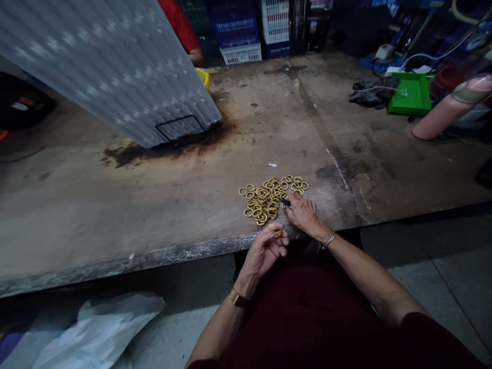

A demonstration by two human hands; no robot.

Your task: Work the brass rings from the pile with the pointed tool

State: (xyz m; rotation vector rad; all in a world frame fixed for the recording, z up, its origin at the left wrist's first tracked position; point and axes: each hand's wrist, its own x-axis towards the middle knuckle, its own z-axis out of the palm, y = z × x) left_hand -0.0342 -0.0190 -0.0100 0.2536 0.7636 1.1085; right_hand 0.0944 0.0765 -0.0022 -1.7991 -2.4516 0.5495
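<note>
A loose pile of brass-coloured rings (265, 197) lies near the front edge of the wooden table. My left hand (264, 252), palm turned up at the table's edge, pinches one brass ring (278, 234) between thumb and fingertips. At the right side of the pile, my right hand (303, 213) is closed on a small black tool (286, 202). The tool's tip points into the rings, and its exact kind is hidden by my fingers.
A grey ribbed stack (154, 77) leans over the table (215, 179) at the left. Farther right are a green tray (413, 95), a dark crumpled cloth (371, 91) and a pink bottle (442, 113). Crates (241, 54) stand behind, near a person in red (180, 23).
</note>
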